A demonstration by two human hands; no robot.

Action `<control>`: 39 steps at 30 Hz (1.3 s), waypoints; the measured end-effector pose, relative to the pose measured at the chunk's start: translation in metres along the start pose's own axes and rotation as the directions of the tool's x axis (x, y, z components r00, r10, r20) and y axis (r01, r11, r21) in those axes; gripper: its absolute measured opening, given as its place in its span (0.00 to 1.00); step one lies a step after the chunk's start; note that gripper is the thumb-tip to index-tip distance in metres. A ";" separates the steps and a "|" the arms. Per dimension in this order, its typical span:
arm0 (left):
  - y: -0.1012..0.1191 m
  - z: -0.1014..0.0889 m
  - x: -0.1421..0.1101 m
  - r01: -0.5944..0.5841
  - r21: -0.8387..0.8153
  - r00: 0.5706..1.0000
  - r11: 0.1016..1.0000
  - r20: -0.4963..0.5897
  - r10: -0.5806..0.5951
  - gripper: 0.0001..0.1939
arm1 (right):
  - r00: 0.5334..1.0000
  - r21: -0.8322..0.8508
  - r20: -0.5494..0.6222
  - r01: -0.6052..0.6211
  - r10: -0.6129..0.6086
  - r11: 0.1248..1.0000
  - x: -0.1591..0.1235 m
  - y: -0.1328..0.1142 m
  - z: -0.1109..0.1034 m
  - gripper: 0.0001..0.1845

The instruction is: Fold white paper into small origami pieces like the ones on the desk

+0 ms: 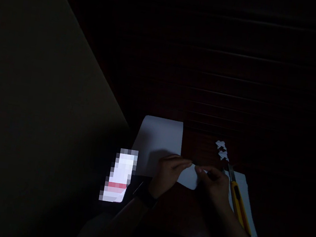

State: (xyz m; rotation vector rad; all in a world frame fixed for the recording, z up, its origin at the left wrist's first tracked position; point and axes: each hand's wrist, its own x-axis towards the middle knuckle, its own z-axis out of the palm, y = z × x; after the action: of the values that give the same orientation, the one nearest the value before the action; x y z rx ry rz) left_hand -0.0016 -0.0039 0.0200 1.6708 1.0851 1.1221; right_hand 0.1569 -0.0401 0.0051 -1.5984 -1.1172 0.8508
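A small white piece of paper (pixel 189 178) hangs below my fingertips, its lower edge curved. My left hand (pixel 169 171), with a dark band on the wrist, pinches the paper's top edge. Close beside it, my right hand (pixel 215 184) grips the same edge between thumb and fingers. Behind my left hand lies a larger white sheet (pixel 159 138), partly in its shadow. To the right, a yellow utility knife (pixel 238 205) with its blade out rests on a stack of white paper (pixel 245 181). The light is dim, and fine detail at the fingertips is lost.
Small folded paper pieces (pixel 222 152) lie beyond the knife's blade. A lit phone (pixel 119 176), its screen blurred, is left of my left wrist. The dark table (pixel 179 213) ends at a near edge in front of me. A pale wall (pixel 45 97) rises on the left.
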 end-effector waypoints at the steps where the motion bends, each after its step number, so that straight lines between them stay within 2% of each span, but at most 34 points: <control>1: 0.000 -0.001 0.001 0.011 0.001 1.000 1.000 0.017 -0.011 0.08 | 1.000 0.009 0.017 0.006 -0.006 1.000 0.000 0.000 -0.001 0.13; 5: -0.002 -0.004 0.001 0.066 -0.008 0.996 0.998 0.068 -0.065 0.07 | 0.998 0.038 0.063 -0.001 -0.001 0.999 0.002 0.000 -0.003 0.12; 8: -0.003 -0.005 0.000 0.095 -0.005 0.992 0.995 0.089 -0.095 0.06 | 0.994 0.095 0.103 -0.056 0.046 0.994 0.003 0.002 -0.003 0.12; 13: -0.006 -0.004 -0.001 0.145 -0.014 0.989 0.989 0.008 -0.145 0.07 | 0.973 0.282 0.140 -0.218 0.185 0.934 0.007 0.004 -0.003 0.13; 18: -0.007 -0.002 -0.001 0.147 0.020 0.989 0.989 0.003 -0.147 0.07 | 0.953 0.362 0.164 -0.297 0.254 0.884 0.009 0.003 -0.005 0.15; 22: -0.007 -0.002 -0.001 0.155 0.010 0.988 0.988 0.006 -0.156 0.08 | 0.954 0.362 0.148 -0.297 0.260 0.884 0.009 0.005 -0.004 0.15; 27: -0.007 -0.004 0.000 0.171 -0.017 0.985 0.985 -0.019 -0.171 0.08 | 0.944 0.369 0.209 -0.317 0.254 0.874 0.008 0.007 -0.003 0.16; 31: -0.007 -0.006 0.001 0.162 -0.011 0.986 0.987 -0.034 -0.162 0.08 | 0.944 0.353 0.190 -0.321 0.269 0.879 0.007 0.007 -0.004 0.18; 39: -0.009 -0.007 0.002 0.169 -0.041 0.986 0.985 0.019 -0.168 0.08 | 0.957 0.402 0.178 -0.284 0.230 0.871 0.006 0.004 -0.005 0.12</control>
State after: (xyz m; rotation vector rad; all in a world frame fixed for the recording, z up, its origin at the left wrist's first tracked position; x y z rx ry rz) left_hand -0.0100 0.0013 0.0139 1.5220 1.1615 1.0148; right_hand 0.1644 -0.0363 0.0025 -1.3523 -0.7384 1.2917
